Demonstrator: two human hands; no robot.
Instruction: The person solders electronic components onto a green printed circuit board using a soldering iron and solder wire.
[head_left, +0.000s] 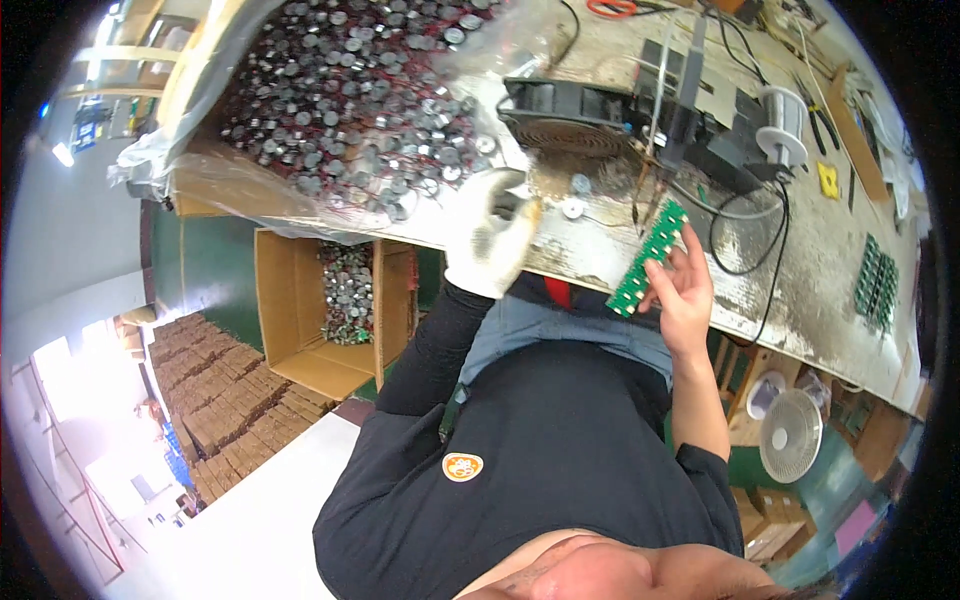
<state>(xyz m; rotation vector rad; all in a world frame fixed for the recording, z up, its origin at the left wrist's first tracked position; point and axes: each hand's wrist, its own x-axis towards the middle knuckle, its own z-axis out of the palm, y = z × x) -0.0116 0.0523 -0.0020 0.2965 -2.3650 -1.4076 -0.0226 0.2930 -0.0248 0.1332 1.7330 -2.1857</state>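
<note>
A long green circuit board [650, 258] with small pale parts along it is held at a slant in my bare right hand [680, 290], between thumb and fingers, over the bench's front edge. My left hand [488, 235], in a white glove, is at the bench edge with its fingers curled and a gap between fingertips and thumb; I see nothing in it. Right of the glove a small white disc [572, 208] lies on the bench. Beyond the glove spreads a big heap of small round silver parts with red wires [350, 110]. A thin pointed metal tip [636, 208] stands near the board's upper end.
A black box fan [565, 115] stands behind my hands. Right of it are a wire spool [783, 125], a loose black cable [785, 230], pliers [822, 120] and stacked green boards [876, 285]. Below the bench, left, is an open cardboard box [300, 330].
</note>
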